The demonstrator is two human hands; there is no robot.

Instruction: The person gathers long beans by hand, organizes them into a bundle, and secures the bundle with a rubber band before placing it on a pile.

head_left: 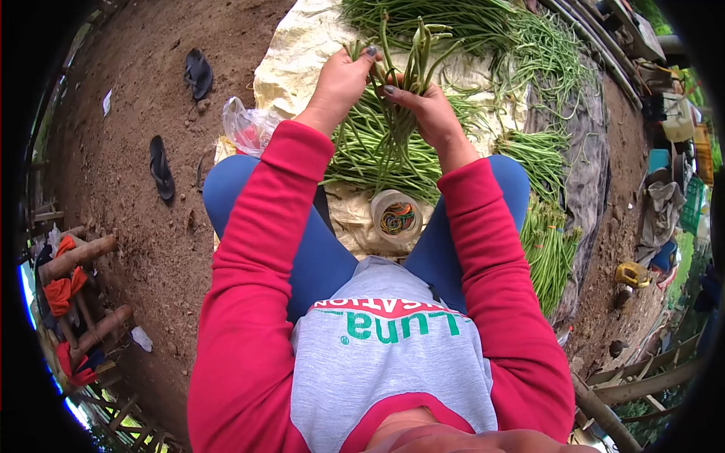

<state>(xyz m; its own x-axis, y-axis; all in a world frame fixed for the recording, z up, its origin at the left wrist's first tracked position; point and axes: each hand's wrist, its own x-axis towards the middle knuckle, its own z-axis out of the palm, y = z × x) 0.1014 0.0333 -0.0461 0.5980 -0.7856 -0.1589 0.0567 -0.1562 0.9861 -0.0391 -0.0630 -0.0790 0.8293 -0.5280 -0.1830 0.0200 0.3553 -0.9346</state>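
My right hand (pixel 429 113) is closed around a bunch of long green beans (pixel 400 124), whose ends stick up above the fingers and whose lengths hang below. Beside it, my left hand (pixel 343 83) is closed, thumb against fingers, with a few bean ends (pixel 353 50) showing at its fingertips. Beneath both hands lies a loose pile of long green beans (pixel 377 162) on a pale sheet (pixel 291 60). Between my legs stands a clear plastic tub (pixel 384 204) with coloured rubber bands (pixel 398 219) in it.
More beans (pixel 445 19) lie at the far end. Bunches (pixel 547 245) rest along the right, by a dark cloth (pixel 589 166). At left are a plastic bag (pixel 248 124) and two dark flip-flops (pixel 161 167) (pixel 198 74) on dirt. A yellow jug (pixel 633 275) sits far right.
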